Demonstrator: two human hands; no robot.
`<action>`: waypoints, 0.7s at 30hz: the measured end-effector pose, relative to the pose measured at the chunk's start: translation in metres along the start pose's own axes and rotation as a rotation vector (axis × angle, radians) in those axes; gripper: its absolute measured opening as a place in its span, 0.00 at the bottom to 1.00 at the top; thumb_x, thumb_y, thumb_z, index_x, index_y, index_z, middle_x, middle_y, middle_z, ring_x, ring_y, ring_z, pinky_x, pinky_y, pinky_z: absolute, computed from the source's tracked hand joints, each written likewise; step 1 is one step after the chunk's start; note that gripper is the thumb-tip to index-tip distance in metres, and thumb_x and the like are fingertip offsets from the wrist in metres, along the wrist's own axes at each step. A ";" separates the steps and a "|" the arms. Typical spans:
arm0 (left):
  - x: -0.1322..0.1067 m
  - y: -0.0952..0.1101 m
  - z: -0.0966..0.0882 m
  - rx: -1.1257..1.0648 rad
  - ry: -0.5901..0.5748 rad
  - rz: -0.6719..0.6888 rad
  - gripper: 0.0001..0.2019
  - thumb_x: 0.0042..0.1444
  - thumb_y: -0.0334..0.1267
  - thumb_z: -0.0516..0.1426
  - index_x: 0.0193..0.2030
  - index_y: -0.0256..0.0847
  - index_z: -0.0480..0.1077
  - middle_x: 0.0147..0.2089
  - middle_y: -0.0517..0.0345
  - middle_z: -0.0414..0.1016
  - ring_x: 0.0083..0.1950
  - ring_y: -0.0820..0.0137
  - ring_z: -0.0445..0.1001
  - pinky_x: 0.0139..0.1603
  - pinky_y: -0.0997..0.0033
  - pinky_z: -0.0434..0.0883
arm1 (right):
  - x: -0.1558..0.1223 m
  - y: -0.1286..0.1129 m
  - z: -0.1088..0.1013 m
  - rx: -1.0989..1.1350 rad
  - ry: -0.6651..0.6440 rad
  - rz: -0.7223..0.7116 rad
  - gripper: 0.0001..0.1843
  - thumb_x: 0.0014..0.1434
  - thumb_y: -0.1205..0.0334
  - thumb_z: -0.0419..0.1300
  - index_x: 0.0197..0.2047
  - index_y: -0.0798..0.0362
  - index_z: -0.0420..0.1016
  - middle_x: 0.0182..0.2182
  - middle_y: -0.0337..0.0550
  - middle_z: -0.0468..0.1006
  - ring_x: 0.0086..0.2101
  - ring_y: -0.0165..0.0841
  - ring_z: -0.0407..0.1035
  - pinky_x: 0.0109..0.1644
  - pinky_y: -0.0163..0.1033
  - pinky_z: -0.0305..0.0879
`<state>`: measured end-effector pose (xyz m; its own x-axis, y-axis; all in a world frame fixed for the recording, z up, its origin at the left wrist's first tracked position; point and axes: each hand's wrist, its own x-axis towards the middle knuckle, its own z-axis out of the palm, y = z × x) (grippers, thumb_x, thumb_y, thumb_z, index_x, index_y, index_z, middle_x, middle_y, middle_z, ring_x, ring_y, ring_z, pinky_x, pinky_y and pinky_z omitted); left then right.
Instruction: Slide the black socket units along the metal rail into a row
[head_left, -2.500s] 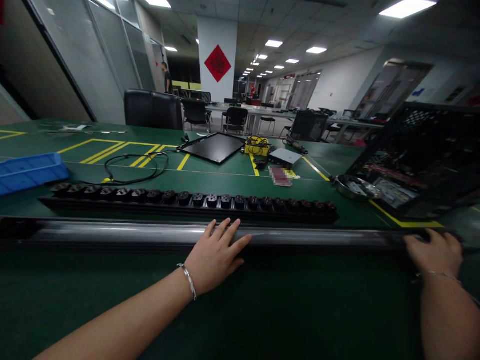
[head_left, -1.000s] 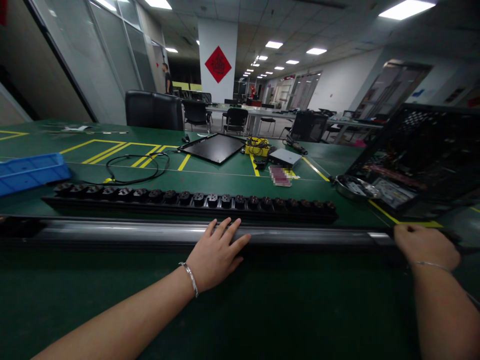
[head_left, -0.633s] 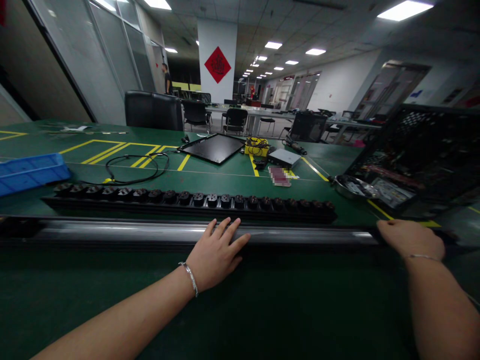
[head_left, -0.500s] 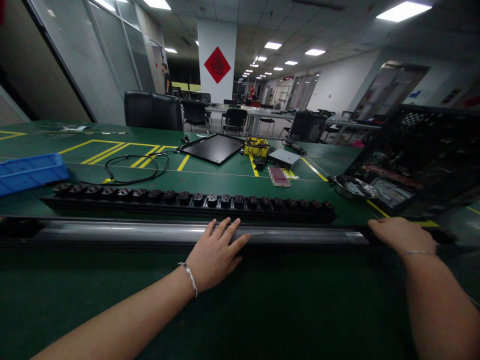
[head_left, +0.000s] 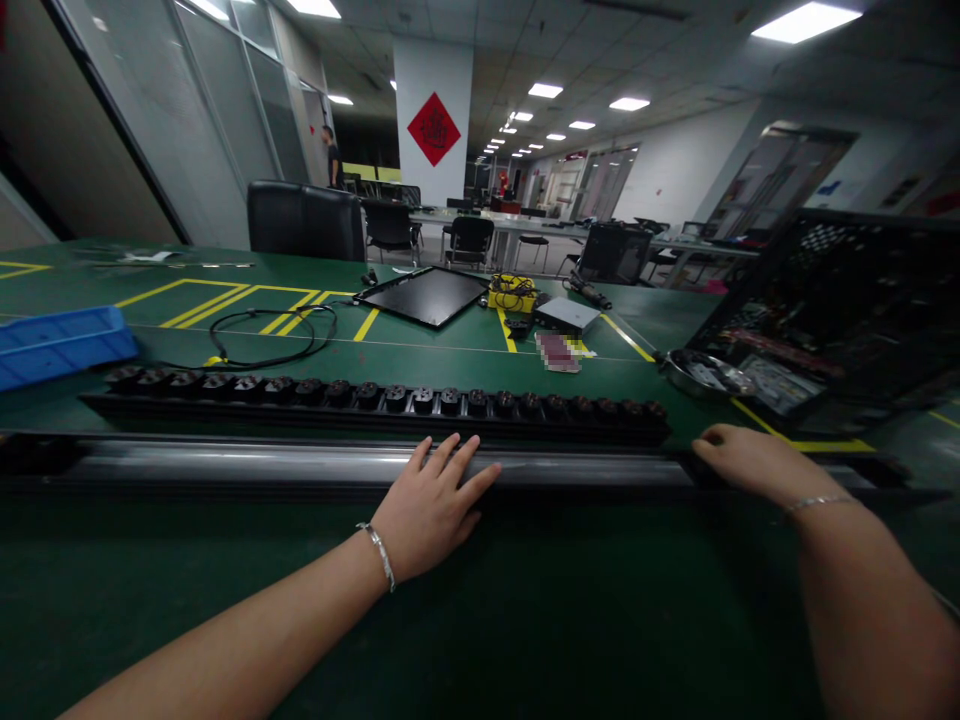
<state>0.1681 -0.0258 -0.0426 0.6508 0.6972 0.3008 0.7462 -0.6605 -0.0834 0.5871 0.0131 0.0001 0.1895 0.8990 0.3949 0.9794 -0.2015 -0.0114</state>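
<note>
A long bar with a shiny silver face (head_left: 247,464) and black edges lies across the green table in front of me. My left hand (head_left: 431,515) rests on the middle of it, fingers spread. At the right end of the silver face, my right hand (head_left: 750,468) is closed, thumb and fingers together. A dark part sits under those fingertips, and what they hold is too dark to make out. Just behind the bar lies a long black strip with a row of round black sockets (head_left: 424,402), parallel to it and touched by neither hand.
A blue bin (head_left: 67,345) stands at the left. Behind the strip are a looped black cable (head_left: 274,362), a flat black panel (head_left: 424,296), a yellow box (head_left: 512,294) and a grey box (head_left: 568,316). Right of these are a metal bowl (head_left: 705,374) and an open computer case (head_left: 840,310).
My right hand has moved left along the bar, and the silver face now ends farther left, with a dark part at its edge. My left hand has stayed in place.
</note>
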 end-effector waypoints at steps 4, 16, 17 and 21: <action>0.000 0.001 -0.002 0.007 -0.001 -0.005 0.27 0.57 0.45 0.53 0.63 0.52 0.54 0.67 0.49 0.53 0.65 0.53 0.55 0.61 0.45 0.55 | -0.006 -0.032 -0.024 -0.026 -0.351 0.076 0.14 0.52 0.56 0.55 0.33 0.56 0.77 0.25 0.50 0.75 0.23 0.36 0.67 0.28 0.38 0.58; 0.000 0.001 -0.001 0.020 0.009 -0.010 0.29 0.57 0.47 0.53 0.64 0.47 0.52 0.67 0.49 0.54 0.66 0.55 0.54 0.62 0.49 0.55 | -0.026 -0.095 -0.058 0.041 -0.579 -0.014 0.18 0.59 0.56 0.48 0.47 0.53 0.71 0.39 0.45 0.76 0.36 0.36 0.71 0.40 0.38 0.62; 0.000 0.001 0.000 0.018 0.011 -0.011 0.29 0.57 0.47 0.53 0.65 0.47 0.52 0.67 0.49 0.53 0.66 0.55 0.53 0.62 0.48 0.55 | -0.028 -0.098 -0.058 0.064 -0.568 -0.039 0.18 0.58 0.55 0.49 0.47 0.53 0.71 0.38 0.44 0.76 0.36 0.36 0.71 0.40 0.38 0.62; 0.000 0.001 0.002 0.003 0.015 -0.009 0.29 0.57 0.47 0.52 0.65 0.46 0.51 0.67 0.48 0.53 0.66 0.55 0.53 0.62 0.47 0.55 | -0.035 -0.108 -0.057 0.150 -0.514 -0.128 0.16 0.57 0.54 0.49 0.44 0.51 0.70 0.39 0.42 0.76 0.36 0.35 0.70 0.39 0.36 0.62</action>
<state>0.1686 -0.0258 -0.0442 0.6422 0.6986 0.3155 0.7521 -0.6537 -0.0834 0.4702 -0.0189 0.0393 0.0406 0.9944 -0.0975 0.9889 -0.0540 -0.1385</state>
